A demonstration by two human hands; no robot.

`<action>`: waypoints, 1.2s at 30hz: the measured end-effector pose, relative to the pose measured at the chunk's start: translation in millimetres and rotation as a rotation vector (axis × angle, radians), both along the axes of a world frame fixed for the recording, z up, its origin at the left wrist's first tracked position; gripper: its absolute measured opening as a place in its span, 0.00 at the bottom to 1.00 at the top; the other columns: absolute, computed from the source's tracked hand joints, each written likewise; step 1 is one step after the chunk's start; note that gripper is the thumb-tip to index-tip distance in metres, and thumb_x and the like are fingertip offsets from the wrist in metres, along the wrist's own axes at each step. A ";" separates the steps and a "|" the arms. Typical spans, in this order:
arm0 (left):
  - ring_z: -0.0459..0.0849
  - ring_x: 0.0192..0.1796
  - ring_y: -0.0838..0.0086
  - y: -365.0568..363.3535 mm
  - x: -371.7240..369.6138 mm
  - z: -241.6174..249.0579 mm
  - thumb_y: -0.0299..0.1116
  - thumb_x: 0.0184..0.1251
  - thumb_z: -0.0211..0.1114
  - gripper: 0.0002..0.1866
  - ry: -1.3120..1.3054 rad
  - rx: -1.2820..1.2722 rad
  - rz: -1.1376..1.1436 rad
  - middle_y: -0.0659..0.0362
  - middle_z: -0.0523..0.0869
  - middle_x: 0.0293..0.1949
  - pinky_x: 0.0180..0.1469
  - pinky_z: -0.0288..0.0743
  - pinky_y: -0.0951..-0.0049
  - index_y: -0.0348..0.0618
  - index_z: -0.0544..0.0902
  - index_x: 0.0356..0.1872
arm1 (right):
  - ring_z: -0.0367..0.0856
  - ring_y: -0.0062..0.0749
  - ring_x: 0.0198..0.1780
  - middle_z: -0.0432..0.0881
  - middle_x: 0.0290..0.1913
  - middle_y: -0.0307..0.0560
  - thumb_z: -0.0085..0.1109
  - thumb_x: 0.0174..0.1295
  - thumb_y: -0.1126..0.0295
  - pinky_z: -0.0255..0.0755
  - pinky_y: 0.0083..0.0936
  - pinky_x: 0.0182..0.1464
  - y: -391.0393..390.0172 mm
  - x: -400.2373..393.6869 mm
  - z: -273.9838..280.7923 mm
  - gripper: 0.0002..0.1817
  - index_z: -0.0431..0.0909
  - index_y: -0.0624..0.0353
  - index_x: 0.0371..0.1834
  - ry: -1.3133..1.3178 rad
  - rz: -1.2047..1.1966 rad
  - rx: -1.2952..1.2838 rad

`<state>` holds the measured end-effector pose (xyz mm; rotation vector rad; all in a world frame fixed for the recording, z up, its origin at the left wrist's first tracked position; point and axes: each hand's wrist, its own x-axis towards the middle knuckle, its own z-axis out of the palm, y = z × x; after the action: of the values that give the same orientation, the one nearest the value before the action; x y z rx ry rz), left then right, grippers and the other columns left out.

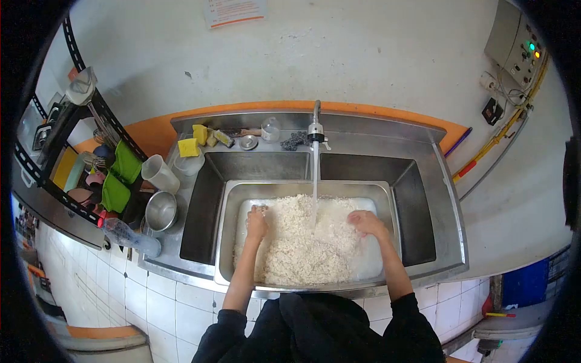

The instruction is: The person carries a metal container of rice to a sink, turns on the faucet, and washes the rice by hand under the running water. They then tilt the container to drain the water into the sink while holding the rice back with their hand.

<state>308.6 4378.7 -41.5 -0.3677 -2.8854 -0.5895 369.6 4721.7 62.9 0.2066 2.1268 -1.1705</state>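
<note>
A large steel tray (221,233) spans the sink and holds wet white grains (305,257) that look like rice, in cloudy water. Over the tray's left side is my left hand (257,221), fingers loosely bent and apart, with pale bits on them. My right hand (365,222) reaches in from the right, fingers apart and pointing left at the edge of the heap. Neither hand visibly grips anything. Between them, a stream of water falls from the tap (316,130) onto the grains.
Left of the sink stand a steel bowl (161,211), a plastic jug (160,173) and a plastic bottle (130,236). Yellow sponges (188,147) and a dark scourer (295,141) lie along the back ledge. A black rack (66,115) rises at the far left.
</note>
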 end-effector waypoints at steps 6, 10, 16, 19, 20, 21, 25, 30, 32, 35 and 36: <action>0.68 0.49 0.52 -15.3 0.7 -26.1 0.31 0.47 0.53 0.22 -0.263 -0.282 0.210 0.43 0.64 0.51 0.45 0.67 0.59 0.46 0.68 0.49 | 0.66 0.45 0.52 0.70 0.47 0.57 0.52 0.50 0.59 0.60 0.29 0.52 35.1 -13.1 -81.4 0.22 0.69 0.62 0.45 0.800 -0.259 0.327; 0.73 0.43 0.52 -17.4 -3.1 -10.1 0.37 0.48 0.54 0.19 -0.402 0.018 0.278 0.41 0.73 0.39 0.43 0.69 0.62 0.37 0.72 0.41 | 0.65 0.44 0.53 0.68 0.50 0.58 0.52 0.49 0.52 0.57 0.28 0.54 29.9 -27.0 -91.5 0.28 0.68 0.63 0.47 0.604 -0.412 0.323; 0.76 0.39 0.55 -32.7 -22.6 -93.5 0.39 0.52 0.51 0.19 -0.557 0.350 0.186 0.43 0.76 0.38 0.39 0.70 0.61 0.32 0.72 0.39 | 0.63 0.36 0.55 0.66 0.53 0.53 0.48 0.47 0.43 0.54 0.24 0.55 26.8 -57.4 -100.6 0.38 0.64 0.66 0.51 0.207 -0.362 0.037; 0.74 0.44 0.62 -3.2 -27.8 -119.7 0.42 0.57 0.49 0.21 -0.903 1.040 0.239 0.49 0.75 0.44 0.43 0.68 0.66 0.35 0.70 0.45 | 0.60 0.33 0.57 0.64 0.54 0.54 0.46 0.47 0.41 0.54 0.24 0.56 2.9 -69.7 -123.7 0.39 0.63 0.65 0.52 0.128 -0.315 -0.121; 0.74 0.44 0.62 3.1 -25.9 -113.8 0.42 0.57 0.49 0.21 -0.900 1.037 0.237 0.49 0.75 0.44 0.43 0.68 0.66 0.35 0.70 0.45 | 0.58 0.33 0.58 0.63 0.55 0.54 0.46 0.47 0.39 0.54 0.25 0.56 -11.0 -72.2 -126.4 0.39 0.64 0.64 0.52 0.119 -0.321 -0.224; 0.73 0.46 0.67 10.0 -16.8 -81.2 0.43 0.58 0.47 0.22 -0.981 1.138 0.210 0.54 0.74 0.46 0.46 0.66 0.66 0.41 0.68 0.49 | 0.58 0.33 0.58 0.63 0.55 0.54 0.46 0.47 0.39 0.54 0.25 0.56 -22.2 -72.6 -121.5 0.39 0.64 0.64 0.52 0.122 -0.321 -0.227; 0.66 0.53 0.68 50.2 24.2 42.7 0.42 0.58 0.48 0.25 -1.020 1.419 0.314 0.54 0.69 0.51 0.53 0.60 0.72 0.38 0.63 0.54 | 0.58 0.35 0.58 0.62 0.56 0.52 0.47 0.44 0.37 0.54 0.27 0.57 -58.9 -58.4 -72.6 0.38 0.66 0.57 0.51 0.194 0.109 -0.202; 0.69 0.51 0.71 43.0 15.1 39.0 0.42 0.58 0.49 0.23 -1.132 1.243 0.003 0.54 0.72 0.49 0.53 0.60 0.75 0.38 0.66 0.52 | 0.55 0.41 0.59 0.59 0.58 0.51 0.50 0.41 0.38 0.51 0.38 0.58 -101.4 -14.1 -12.1 0.39 0.65 0.55 0.51 0.201 0.515 0.137; 0.70 0.50 0.72 42.9 16.4 44.6 0.43 0.57 0.51 0.22 -1.140 1.198 -0.190 0.53 0.72 0.48 0.53 0.60 0.76 0.38 0.69 0.49 | 0.52 0.50 0.59 0.55 0.58 0.56 0.54 0.38 0.40 0.51 0.47 0.55 -116.5 18.2 -1.7 0.40 0.64 0.61 0.50 0.464 0.612 0.591; 0.74 0.42 0.75 40.8 17.7 54.9 0.43 0.54 0.56 0.19 -0.990 0.936 -0.345 0.56 0.77 0.41 0.44 0.66 0.79 0.38 0.76 0.41 | 0.51 0.56 0.59 0.51 0.59 0.59 0.57 0.36 0.43 0.50 0.53 0.54 -117.6 33.2 -0.3 0.43 0.62 0.65 0.51 0.420 0.775 0.523; 0.75 0.38 0.74 42.4 20.2 64.0 0.42 0.51 0.58 0.17 -0.922 0.796 -0.339 0.56 0.79 0.36 0.40 0.67 0.78 0.39 0.78 0.37 | 0.61 0.52 0.54 0.60 0.53 0.64 0.57 0.40 0.51 0.57 0.48 0.51 -118.6 33.5 25.1 0.33 0.67 0.67 0.45 0.435 0.791 0.510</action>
<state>328.8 4421.0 22.5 -0.5486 -2.9397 -2.3763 403.1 4603.2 88.0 -0.6706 2.4750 -0.2083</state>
